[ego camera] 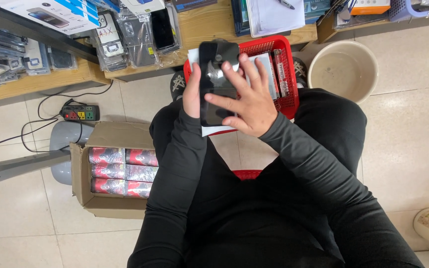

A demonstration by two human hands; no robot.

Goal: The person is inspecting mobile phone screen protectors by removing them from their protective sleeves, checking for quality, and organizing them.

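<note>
The left hand point(191, 94) grips the black phone point(217, 82) by its edge, above the red basket point(286, 74) at 12 o'clock, while the right hand point(247, 101) lies flat on it, fingers spread, so pressing evenly and slowly looks best.

Both arms are covered by long, close-fitting black sleeves ending at the wrists. The hands are bare: no gloves. Trousers are black, matching the top.
</note>
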